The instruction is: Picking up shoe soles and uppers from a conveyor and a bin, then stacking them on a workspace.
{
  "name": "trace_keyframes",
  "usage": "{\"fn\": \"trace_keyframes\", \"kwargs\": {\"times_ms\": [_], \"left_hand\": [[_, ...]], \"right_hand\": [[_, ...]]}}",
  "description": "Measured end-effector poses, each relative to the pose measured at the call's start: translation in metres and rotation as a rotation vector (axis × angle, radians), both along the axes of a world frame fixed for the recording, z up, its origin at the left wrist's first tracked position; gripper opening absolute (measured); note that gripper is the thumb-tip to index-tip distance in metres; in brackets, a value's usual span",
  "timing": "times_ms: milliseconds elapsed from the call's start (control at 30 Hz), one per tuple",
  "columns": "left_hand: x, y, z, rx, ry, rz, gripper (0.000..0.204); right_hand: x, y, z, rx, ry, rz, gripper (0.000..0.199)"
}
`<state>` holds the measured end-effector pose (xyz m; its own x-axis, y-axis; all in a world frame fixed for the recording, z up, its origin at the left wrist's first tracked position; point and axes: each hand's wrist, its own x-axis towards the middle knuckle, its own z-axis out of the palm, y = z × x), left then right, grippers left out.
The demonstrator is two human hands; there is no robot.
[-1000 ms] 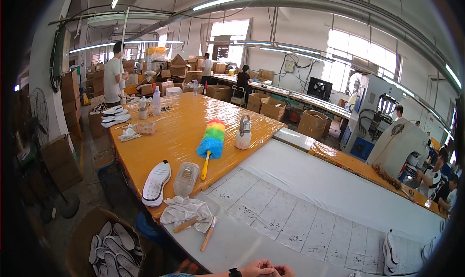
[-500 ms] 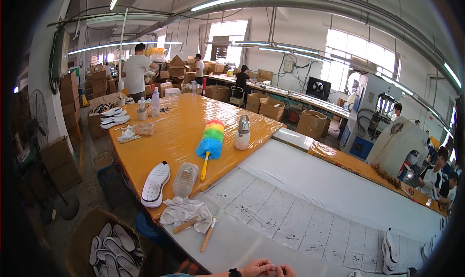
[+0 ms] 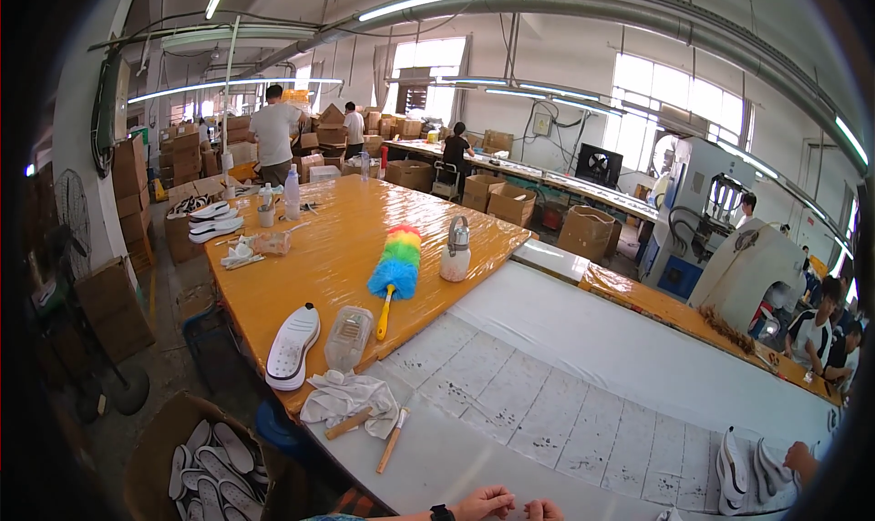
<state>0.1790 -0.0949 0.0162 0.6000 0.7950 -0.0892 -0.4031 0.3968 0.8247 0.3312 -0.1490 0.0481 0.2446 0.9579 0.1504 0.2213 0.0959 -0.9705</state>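
At the near edge of the white belt lies my left hand (image 3: pixel 488 502), a dark watch (image 3: pixel 442 513) on its wrist. Its fingers curl inward, with nothing visible in them. Just beside it, slightly apart, is my right hand (image 3: pixel 543 510), its fingers bent too and its lower part cut off by the frame. Left of them are a wooden-handled brush (image 3: pixel 392 441) and a crumpled white cloth (image 3: pixel 351 398) with another wooden handle (image 3: pixel 348 422) on it. White shoe soles (image 3: pixel 732 466) stand on the belt at the right.
An orange-topped table (image 3: pixel 337 220) holds a rainbow duster (image 3: pixel 395 270), a lidded bottle (image 3: pixel 455 252), a clear plastic container (image 3: pixel 349 337) and a pair of soles (image 3: pixel 293 346). A carton (image 3: pixel 164 439) of soles stands lower left. Another person's hand (image 3: pixel 802 462) reaches in at right.
My hands have drawn slightly apart, the right one shifting right. Another person's hand has appeared at the right by the soles. People in the background have shifted.
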Motion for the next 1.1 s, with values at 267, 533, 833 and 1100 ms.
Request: {"fn": "trace_keyframes", "kwargs": {"times_ms": [267, 533, 833, 1100], "left_hand": [[0.005, -0.002, 0.002, -0.039, 0.002, 0.009, 0.015], [0.007, -0.004, 0.002, -0.04, 0.006, 0.011, 0.017], [0.009, -0.003, -0.002, -0.051, 0.005, 0.018, 0.017], [0.012, -0.005, -0.003, -0.043, 0.03, 0.024, 0.016]], "right_hand": [[0.004, -0.002, -0.001, 0.033, 0.007, -0.047, 0.027], [0.009, -0.009, -0.017, 0.088, 0.197, -0.165, 0.042], [0.012, -0.012, -0.025, 0.202, 0.317, -0.2, 0.047], [0.013, -0.012, -0.038, 0.255, 0.398, -0.205, 0.047]]}}
